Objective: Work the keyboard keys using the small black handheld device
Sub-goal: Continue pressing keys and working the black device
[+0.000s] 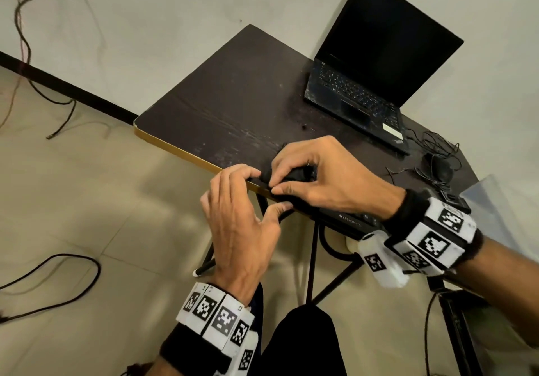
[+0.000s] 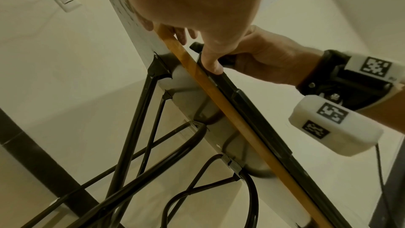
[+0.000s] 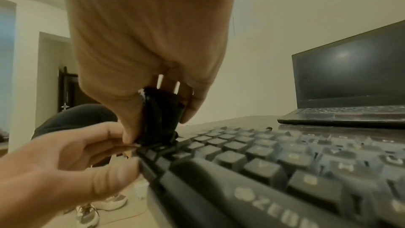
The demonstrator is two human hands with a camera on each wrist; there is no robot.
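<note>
Now, right hand (image 1: 329, 177): pinches the black device (image 3: 160, 115) on the keyboard (image 3: 274, 162) corner.
Left hand (image 1: 239, 215): fingers curl round that corner.
Risk: a crooked pull probably snaps a key.

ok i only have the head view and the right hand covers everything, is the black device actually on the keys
observer: yes. the right wrist view shows the right hand pinching the black device upright, with its lower end down at the keys on the left end of the keyboard.
operator: and the left hand, is it on the device too
observer: not that i can tell. the left hand grips the keyboard's left corner. the left wrist view shows its thumb on the keyboard's front edge, right beside the table's wooden edge.
</note>
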